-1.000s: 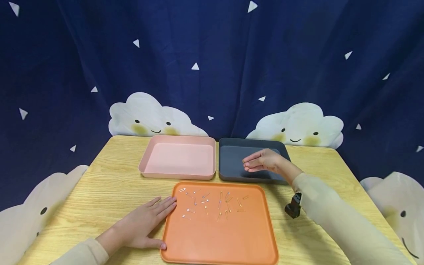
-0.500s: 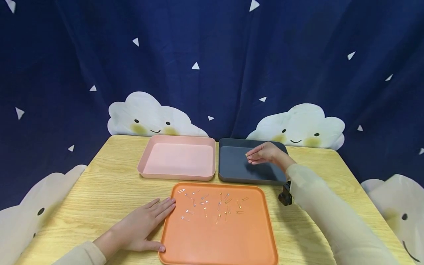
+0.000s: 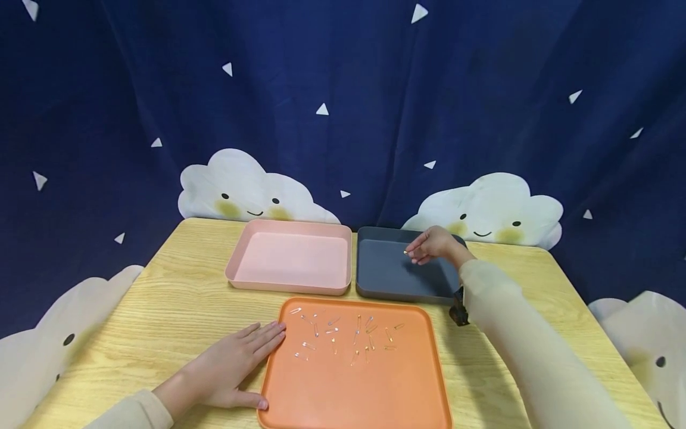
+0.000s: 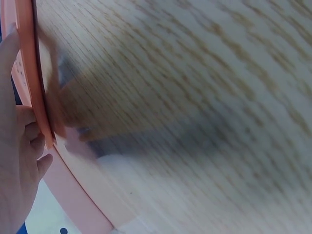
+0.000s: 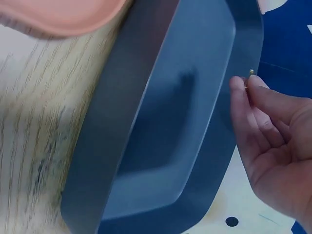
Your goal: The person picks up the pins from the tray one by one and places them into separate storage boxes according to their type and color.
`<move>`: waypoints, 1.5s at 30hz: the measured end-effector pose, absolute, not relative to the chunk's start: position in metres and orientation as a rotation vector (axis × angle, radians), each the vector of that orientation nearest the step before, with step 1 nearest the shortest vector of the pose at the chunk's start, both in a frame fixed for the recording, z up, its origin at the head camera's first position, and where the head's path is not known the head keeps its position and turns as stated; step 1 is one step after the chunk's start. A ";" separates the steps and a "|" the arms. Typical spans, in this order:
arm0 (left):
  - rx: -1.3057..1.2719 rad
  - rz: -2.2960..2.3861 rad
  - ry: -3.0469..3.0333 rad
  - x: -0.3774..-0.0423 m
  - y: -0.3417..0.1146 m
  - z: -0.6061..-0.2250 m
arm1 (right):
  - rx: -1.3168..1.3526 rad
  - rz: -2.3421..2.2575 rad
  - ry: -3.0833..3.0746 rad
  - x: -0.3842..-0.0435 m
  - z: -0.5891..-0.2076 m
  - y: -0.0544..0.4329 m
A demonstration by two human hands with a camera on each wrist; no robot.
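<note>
Head view, pinned item: a small gold-coloured metal safety pin [image 3: 404, 252] is pinched at the fingertips of the right hand [image 3: 435, 245], held above the far part of the dark grey rectangular plastic tray [image 3: 383, 287].
Right wrist view: the pin [image 5: 250, 72] is seen as a tiny glint between thumb and forefinger, over the grey tray's far rim [image 5: 246, 29]; whether it touches the tray cannot be told.
Right hand state: narrow pinch, closed on the pin; remaining fingers loosely curled.
Left hand state: the left hand [image 3: 236, 366] is laid flat on the light wooden table [image 3: 177, 310], fingers straight, fingertips against the left rim of the orange rectangular plastic tray [image 3: 354, 411]; nothing is held.
Step judged: a pin is being carried over the grey tray; release appears not yet done.
Next move calls for: the pinch to be opened over the tray floor, well inside the rim.
Supply: small loose safety pins, silver and gold [image 3: 343, 336], are scattered in the far half of the orange tray.
Neighbour: a pale pink rectangular plastic tray [image 3: 289, 287] sits just beside the grey tray, to its left.
Edges and room: the grey tray floor is open below the hand; its far rim lies close to the dark blue cloud-printed curtain [image 3: 343, 89]. Bare table lies to the right of the trays.
</note>
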State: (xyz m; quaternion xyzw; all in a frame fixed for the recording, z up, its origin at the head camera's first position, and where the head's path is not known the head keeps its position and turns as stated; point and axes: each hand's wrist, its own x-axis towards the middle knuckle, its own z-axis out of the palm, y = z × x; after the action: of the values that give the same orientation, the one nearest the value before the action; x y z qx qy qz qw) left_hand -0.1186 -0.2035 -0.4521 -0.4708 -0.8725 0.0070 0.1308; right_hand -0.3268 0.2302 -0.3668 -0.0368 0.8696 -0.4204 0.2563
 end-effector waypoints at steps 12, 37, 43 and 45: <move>-1.359 0.058 -2.539 -0.120 -0.202 -0.449 | -0.176 -0.796 2.548 -0.328 -0.362 0.223; -1.330 0.087 -2.584 -0.112 -0.201 -0.451 | -0.397 -0.629 2.653 -0.323 -0.361 0.227; -1.317 0.074 -2.565 -0.114 -0.202 -0.453 | -0.480 -0.834 2.632 -0.306 -0.366 0.222; -1.320 0.062 -2.571 -0.114 -0.202 -0.454 | -0.524 -0.889 2.628 -0.294 -0.369 0.217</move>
State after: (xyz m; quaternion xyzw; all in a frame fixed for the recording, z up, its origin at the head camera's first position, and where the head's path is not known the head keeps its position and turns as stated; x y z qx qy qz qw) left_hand -0.1139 -0.2024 -0.4536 -0.4530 -0.8825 0.0213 0.1249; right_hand -0.2945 0.2171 -0.3690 -0.1831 0.9190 -0.3110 0.1585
